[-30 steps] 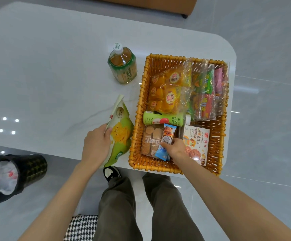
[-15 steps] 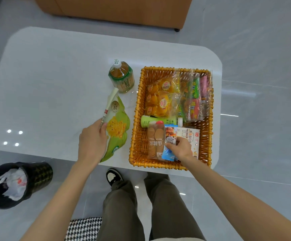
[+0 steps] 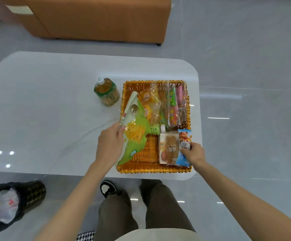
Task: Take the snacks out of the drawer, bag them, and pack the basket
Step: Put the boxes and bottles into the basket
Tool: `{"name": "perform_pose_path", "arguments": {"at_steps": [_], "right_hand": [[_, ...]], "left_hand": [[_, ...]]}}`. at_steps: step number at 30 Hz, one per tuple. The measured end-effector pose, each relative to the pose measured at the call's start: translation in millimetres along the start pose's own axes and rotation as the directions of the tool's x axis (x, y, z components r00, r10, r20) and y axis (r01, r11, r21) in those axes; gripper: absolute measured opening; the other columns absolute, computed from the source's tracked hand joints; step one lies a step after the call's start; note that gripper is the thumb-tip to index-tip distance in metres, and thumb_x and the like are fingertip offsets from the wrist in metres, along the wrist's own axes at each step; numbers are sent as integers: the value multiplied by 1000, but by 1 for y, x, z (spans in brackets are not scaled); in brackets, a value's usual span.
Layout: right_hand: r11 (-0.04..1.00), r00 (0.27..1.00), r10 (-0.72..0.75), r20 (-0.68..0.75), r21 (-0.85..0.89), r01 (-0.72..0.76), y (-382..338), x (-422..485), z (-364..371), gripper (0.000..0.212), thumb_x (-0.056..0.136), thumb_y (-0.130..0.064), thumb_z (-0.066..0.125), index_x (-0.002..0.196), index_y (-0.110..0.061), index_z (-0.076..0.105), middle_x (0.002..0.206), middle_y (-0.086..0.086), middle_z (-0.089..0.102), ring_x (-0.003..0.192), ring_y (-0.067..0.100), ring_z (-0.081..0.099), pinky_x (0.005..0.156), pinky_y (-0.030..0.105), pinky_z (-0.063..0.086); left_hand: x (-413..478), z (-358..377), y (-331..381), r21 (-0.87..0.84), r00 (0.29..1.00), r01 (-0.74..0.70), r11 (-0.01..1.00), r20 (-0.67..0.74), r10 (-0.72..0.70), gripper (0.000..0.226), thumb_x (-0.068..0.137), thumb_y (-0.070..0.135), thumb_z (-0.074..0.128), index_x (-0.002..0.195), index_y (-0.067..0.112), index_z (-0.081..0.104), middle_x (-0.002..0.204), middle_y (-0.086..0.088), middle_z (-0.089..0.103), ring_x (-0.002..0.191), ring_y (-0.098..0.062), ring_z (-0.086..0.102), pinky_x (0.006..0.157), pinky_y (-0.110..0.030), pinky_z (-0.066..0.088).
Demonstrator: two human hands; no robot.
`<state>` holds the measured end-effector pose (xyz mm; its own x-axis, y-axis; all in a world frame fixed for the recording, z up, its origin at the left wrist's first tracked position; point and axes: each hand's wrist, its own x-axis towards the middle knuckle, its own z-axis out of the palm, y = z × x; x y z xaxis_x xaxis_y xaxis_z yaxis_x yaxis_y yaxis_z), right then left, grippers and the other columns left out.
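Note:
An orange wicker basket (image 3: 151, 169) stands at the near right of the white table (image 3: 54, 110). My left hand (image 3: 109, 145) grips a green corn-chip bag (image 3: 136, 134) held over the basket's left rim. My right hand (image 3: 193, 153) pinches a blue snack packet (image 3: 184, 138) at the basket's near right corner, next to a biscuit sleeve (image 3: 172, 146) lying on a white cookie box (image 3: 162, 153). Clear bags of yellow cakes (image 3: 148, 101) and colourful candies (image 3: 173, 105) fill the far half. A small green bottle (image 3: 156, 129) lies across the middle, partly hidden by the chip bag.
A tea bottle (image 3: 107, 92) stands upright on the table just left of the basket. A black bin (image 3: 7, 204) with a plastic liner sits on the floor at the near left. An orange sofa (image 3: 97, 18) lies beyond the table. My legs are below the table edge.
My left hand has carried the green chip bag from the table to over the basket's left side. My right hand has shifted the blue packet and biscuits to the basket's right.

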<state>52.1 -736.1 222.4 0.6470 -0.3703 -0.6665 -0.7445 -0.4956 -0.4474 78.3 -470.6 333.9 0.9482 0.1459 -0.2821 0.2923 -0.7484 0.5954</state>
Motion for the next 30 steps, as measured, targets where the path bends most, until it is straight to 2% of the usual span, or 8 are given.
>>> {"name": "perform_pose_path", "arguments": {"at_steps": [9, 13, 15, 19, 22, 25, 28, 30], "right_hand": [[994, 979, -100, -176, 21, 105, -9, -14, 14, 30, 99, -25, 51, 125, -14, 42, 119, 6, 59, 103, 25, 62, 80, 32, 51], [990, 995, -96, -37, 102, 100, 0, -6, 33, 28, 97, -24, 53, 121, -16, 40, 125, 6, 55, 105, 20, 59, 81, 31, 53], [996, 998, -37, -48, 84, 41, 6, -3, 41, 28, 98, -26, 52, 121, -16, 40, 127, 8, 56, 109, 23, 59, 89, 39, 54], [970, 983, -151, -105, -206, 127, 9, -5, 44, 43, 92, -27, 62, 126, -18, 38, 127, 6, 52, 113, 23, 56, 88, 41, 54], [800, 926, -376, -44, -519, 300, 8, -10, 41, 70, 83, -39, 71, 137, -20, 31, 132, 7, 44, 119, 21, 46, 93, 36, 50], [712, 891, -453, 25, -591, 378, -4, -10, 37, 62, 87, -36, 66, 139, -22, 35, 138, 7, 38, 124, 21, 37, 103, 33, 40], [722, 834, -549, 53, -473, 505, -22, -13, 33, 36, 94, -18, 58, 130, -18, 51, 134, 8, 45, 122, 22, 41, 100, 32, 42], [758, 797, -596, 95, -263, 598, -36, -16, 33, 26, 95, -12, 54, 120, -14, 59, 125, 6, 54, 113, 20, 50, 94, 31, 45]], "left_hand": [[-3, 43, -10, -4, 990, 51, 999, 130, -50, 39, 103, 25, 41, 64, 24, 37, 54, 3, 41, 52, -14, 38, 47, -25, 24], [-8, 46, -20, -104, 989, 51, 993, 140, -36, 22, 102, 26, 42, 93, 22, 61, 57, 6, 50, 54, -14, 48, 47, -21, 30], [-8, 47, -28, -147, 987, 77, 986, 152, -54, 27, 102, 28, 42, 110, 16, 65, 69, -1, 63, 65, -22, 60, 55, -34, 43], [-10, 46, -30, -191, 987, 98, 977, 148, -70, 30, 102, 29, 42, 120, 20, 63, 85, -4, 70, 78, -26, 66, 69, -46, 51], [-13, 46, -27, -251, 990, 130, 959, 91, -111, 24, 102, 27, 43, 110, 20, 64, 82, -1, 68, 76, -20, 64, 65, -39, 50], [-10, 47, -23, -300, 982, 191, 935, 46, -185, 23, 102, 24, 44, 85, 20, 60, 70, -2, 59, 64, -17, 54, 56, -26, 40], [-5, 45, -22, -407, 942, 322, 855, 46, -333, 28, 100, 19, 47, 74, 23, 55, 73, -6, 58, 69, -20, 53, 65, -33, 43], [2, 45, -21, -556, 867, 452, 698, 88, -491, 27, 99, 14, 49, 75, 22, 57, 80, -7, 60, 79, -25, 57, 74, -39, 48]]}}
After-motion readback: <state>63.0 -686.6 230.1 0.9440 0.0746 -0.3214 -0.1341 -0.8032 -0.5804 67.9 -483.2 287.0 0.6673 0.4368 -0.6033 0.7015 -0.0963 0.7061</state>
